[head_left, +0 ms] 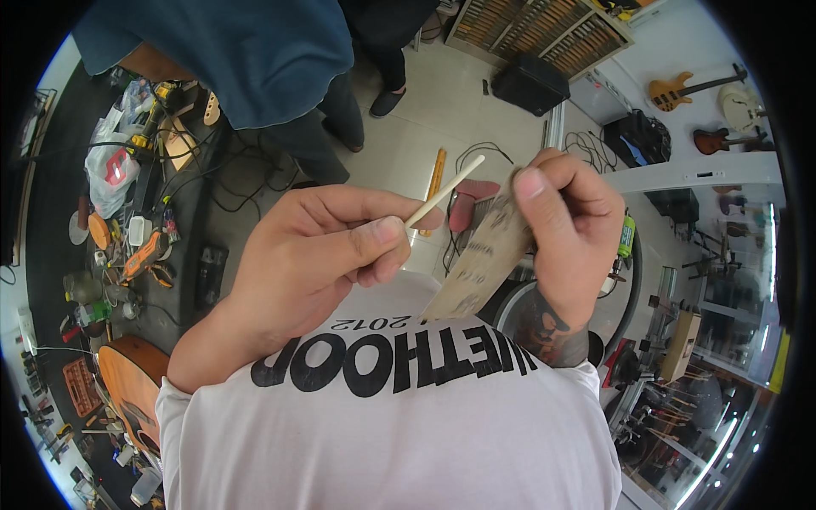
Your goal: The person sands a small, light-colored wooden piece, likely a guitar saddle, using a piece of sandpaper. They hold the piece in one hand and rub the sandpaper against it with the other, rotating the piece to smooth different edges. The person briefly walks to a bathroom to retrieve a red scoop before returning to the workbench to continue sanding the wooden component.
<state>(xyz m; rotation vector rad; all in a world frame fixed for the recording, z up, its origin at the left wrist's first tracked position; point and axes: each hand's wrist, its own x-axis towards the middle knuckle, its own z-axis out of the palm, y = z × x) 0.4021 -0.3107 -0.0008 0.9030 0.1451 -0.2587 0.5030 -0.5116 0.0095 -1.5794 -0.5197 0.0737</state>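
Observation:
In front of my chest, my left hand [319, 251] is closed, pinching a thin, pale stick [449, 189] between thumb and fingers. The stick slants up to the right, and its rounded tip is free. To the right, my right hand [574, 225] is also closed, with thumb and fingers gripping the upper end of a strip of sandpaper [480, 259]. The strip hangs down to the left, its worn brownish-grey back with dark print facing up. A gap separates stick and sandpaper.
On the left, a dark workbench [191, 255] carries an orange tool [146, 255], a plastic bag [110, 174] and an acoustic guitar [134, 361]. A person in a blue shirt [229, 55] stands beyond it. Cables [242, 191] lie on the floor; a black case [531, 85] stands far right.

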